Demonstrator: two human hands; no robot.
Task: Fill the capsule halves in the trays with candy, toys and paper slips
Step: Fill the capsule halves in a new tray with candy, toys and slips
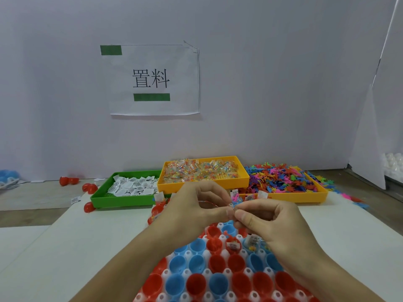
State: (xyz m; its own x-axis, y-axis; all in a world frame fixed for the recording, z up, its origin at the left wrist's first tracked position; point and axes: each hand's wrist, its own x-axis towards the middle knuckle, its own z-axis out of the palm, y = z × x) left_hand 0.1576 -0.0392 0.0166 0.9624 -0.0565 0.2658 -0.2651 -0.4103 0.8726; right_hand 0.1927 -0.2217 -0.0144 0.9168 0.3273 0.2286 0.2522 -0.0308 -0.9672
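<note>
Clearly, in the head view both hands met above the far part of the capsule tray (218,280), and this place seemed chosen on purpose: whatever they freed could drop straight into a cup below. The left hand (196,205) and the right hand (268,216) pinched with fingertips a small clear thing between them, probably a candy packet (233,207), though it was too small and blurred to name surely; both grips were pressed together on it, not spread. Under the hands, red and blue capsule halves (196,263) sat open side up in the white tray; the near rows looked empty, while a few cups at the far side already held a paper slip and something colourful, so I judged the filling to be far from finished. The supplies stood along the far edge of the white mat (87,236), within easy reach: the green tray (102,198) with paper slips at the left, the yellow tray (202,183) with candy in the middle, and a second yellow tray (305,196) with toys (283,177) at the right, some toys spilling over its right rim. Loose red halves (89,188) lay near the green tray's left side. Open mat remained at the left of the capsule tray, and the wall stood close behind the supply trays.
</note>
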